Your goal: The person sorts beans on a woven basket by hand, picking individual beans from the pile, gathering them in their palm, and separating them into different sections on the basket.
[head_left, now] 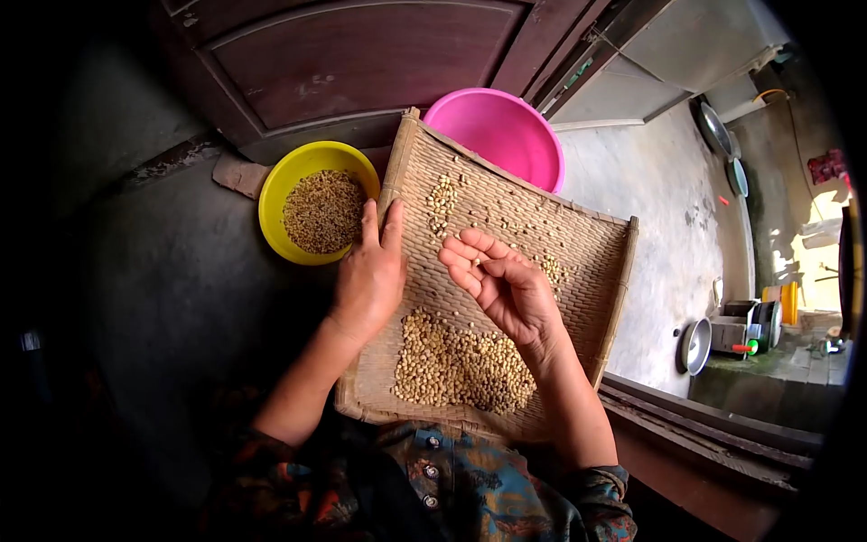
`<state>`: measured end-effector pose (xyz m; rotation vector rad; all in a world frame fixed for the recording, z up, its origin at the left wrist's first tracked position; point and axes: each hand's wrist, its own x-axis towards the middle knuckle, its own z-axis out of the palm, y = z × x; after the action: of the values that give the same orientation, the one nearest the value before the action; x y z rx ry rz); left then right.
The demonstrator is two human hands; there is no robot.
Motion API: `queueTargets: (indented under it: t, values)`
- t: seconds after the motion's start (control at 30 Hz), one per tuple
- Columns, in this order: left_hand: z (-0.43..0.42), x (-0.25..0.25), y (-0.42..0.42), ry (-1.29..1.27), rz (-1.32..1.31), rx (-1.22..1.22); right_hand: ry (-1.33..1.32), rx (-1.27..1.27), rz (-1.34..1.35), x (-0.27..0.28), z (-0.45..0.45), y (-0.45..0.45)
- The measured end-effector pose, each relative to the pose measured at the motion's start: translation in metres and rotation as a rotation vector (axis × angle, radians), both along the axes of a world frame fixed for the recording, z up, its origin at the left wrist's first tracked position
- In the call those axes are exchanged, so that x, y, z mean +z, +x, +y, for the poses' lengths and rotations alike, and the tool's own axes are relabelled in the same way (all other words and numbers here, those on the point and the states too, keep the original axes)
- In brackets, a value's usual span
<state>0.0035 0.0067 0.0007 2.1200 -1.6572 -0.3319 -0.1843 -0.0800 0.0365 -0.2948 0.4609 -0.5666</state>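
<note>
A woven bamboo tray [578,244] with a raised rim lies tilted across my lap. Pale beans [461,366] are heaped at its near end, with smaller clusters scattered farther up. My left hand [368,285] grips the tray's left rim, two fingers stretched along it and the other fingers partly hidden. Over the middle of the tray, my right hand [508,289] is turned palm up. Its fingers are curled and the thumb is bent toward them, with a small pale bean [476,262] at the fingers.
Left of the tray stands a yellow basin [275,212] holding small brownish beans or grains. A pink basin [515,135] sits behind the tray's far edge, near a dark wooden door [361,68]. Metal bowls [696,346] and other household things stand at the right.
</note>
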Motion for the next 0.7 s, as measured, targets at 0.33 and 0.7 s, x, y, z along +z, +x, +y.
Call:
queueTargets:
  t: [0.33, 0.7]
  values:
    - [0.0, 0.001, 0.001, 0.038, -0.05, -0.003, 0.014, -0.058, -0.151, 0.006, 0.008, -0.027]
    - [0.007, 0.046, -0.026, -0.45, -0.049, -0.174, -0.156, 0.002, -0.071, 0.018, 0.025, -0.04]
